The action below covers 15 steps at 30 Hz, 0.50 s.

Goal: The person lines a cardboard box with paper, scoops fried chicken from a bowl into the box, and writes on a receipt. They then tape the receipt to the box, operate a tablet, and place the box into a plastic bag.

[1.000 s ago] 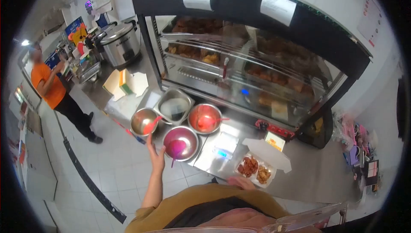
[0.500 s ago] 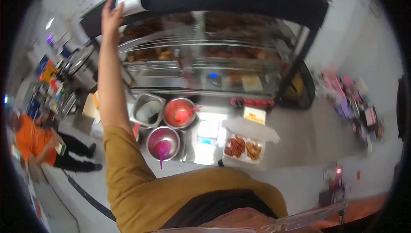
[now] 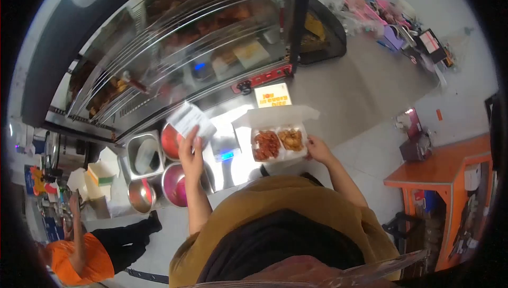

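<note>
My left hand [image 3: 191, 155] pinches a white printed paper slip [image 3: 191, 120] above the metal bowls. At the right side of an open takeaway box [image 3: 292, 155], my right hand [image 3: 320, 150] has its fingers closed on the edge. Two compartments show in the box: dark red glazed fried pieces [image 3: 266, 145] lie in the left one, golden fried pieces [image 3: 291, 140] in the right. The box's lid stands folded back, away from me. Just left of the box is a scale [image 3: 226, 153] with a lit blue display. Behind the box sits a small printed carton [image 3: 272, 96].
A glass display warmer [image 3: 196, 39] with food on racks stands along the counter's back. At left are a red-sauce bowl [image 3: 170, 142], a purple-stained bowl [image 3: 173, 185] and a square steel tub [image 3: 132, 153]. A person in an orange shirt [image 3: 87, 261] is at lower left.
My left hand has come down from the warmer's top edge and now holds a paper slip. My right hand has appeared at the box. The view has turned and shifted right.
</note>
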### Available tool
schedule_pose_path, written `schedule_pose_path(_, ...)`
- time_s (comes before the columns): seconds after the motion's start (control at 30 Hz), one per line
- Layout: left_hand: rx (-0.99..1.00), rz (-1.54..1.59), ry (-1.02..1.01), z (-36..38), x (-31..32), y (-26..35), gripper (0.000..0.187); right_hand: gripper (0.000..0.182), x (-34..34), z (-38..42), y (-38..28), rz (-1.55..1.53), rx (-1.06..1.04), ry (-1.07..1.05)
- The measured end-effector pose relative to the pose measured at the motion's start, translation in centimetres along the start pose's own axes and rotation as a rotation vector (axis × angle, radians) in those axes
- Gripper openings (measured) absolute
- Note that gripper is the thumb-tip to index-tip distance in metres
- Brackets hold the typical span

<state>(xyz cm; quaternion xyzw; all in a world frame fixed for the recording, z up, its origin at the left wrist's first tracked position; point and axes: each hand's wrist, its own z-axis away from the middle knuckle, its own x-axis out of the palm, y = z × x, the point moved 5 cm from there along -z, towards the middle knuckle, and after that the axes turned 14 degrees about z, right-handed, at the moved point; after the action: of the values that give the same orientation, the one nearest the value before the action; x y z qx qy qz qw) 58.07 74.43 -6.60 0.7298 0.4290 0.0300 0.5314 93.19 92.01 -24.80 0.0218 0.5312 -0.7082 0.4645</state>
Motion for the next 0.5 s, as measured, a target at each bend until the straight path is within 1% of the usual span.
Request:
schedule_pose_path(0.07,-0.064,0.117,0.038,1.7,1.1,0.0,0.029,0.028,0.2,-2.0,2.9,0.043,-0.12,0.067)
schedule_pose_path(0.13,-0.166,0.148,0.066,2.6,0.9,-1.1,0.029,0.026,-1.7,-1.1,1.7,0.091,-0.125,0.126)
schedule_pose_path(0.17,-0.173,0.168,0.091,2.3,0.8,0.0,0.03,0.025,-2.8,-0.7,0.7,0.113,-0.13,0.157)
schedule_pose_path(0.2,-0.118,0.037,0.099,1.7,0.6,1.9,0.03,0.025,-4.0,-0.6,0.3,0.109,-0.093,0.143)
schedule_pose_path(0.23,-0.104,0.008,0.144,1.7,0.5,2.1,0.03,0.024,-5.3,-0.4,0.2,0.102,-0.056,0.13)
schedule_pose_path(0.27,-0.086,0.061,0.189,1.6,0.8,2.8,0.03,0.024,-6.6,-0.6,0.7,0.093,-0.022,0.115)
schedule_pose_path(0.3,-0.054,0.051,0.228,1.5,1.8,4.6,0.03,0.018,-8.1,-1.1,1.7,0.092,-0.081,0.16)
schedule_pose_path(0.33,-0.025,0.041,0.268,1.5,2.3,6.1,0.031,0.018,-9.1,-1.3,2.2,0.097,-0.082,0.151)
schedule_pose_path(0.4,0.064,-0.005,0.313,1.8,5.5,9.1,0.031,0.018,-12.6,-2.4,3.6,0.11,-0.096,0.128)
schedule_pose_path(0.43,0.116,0.032,0.355,1.9,7.9,10.7,0.031,0.019,-14.8,-2.5,3.6,0.125,-0.098,0.123)
schedule_pose_path(0.47,0.128,-0.03,0.357,2.2,10.7,12.8,0.031,0.02,-16.6,-3.5,4.4,0.115,-0.107,0.11)
schedule_pose_path(0.5,0.106,0.004,0.329,2.4,13.9,13.9,0.031,0.021,-18.5,-4.5,5.1,0.105,-0.117,0.094)
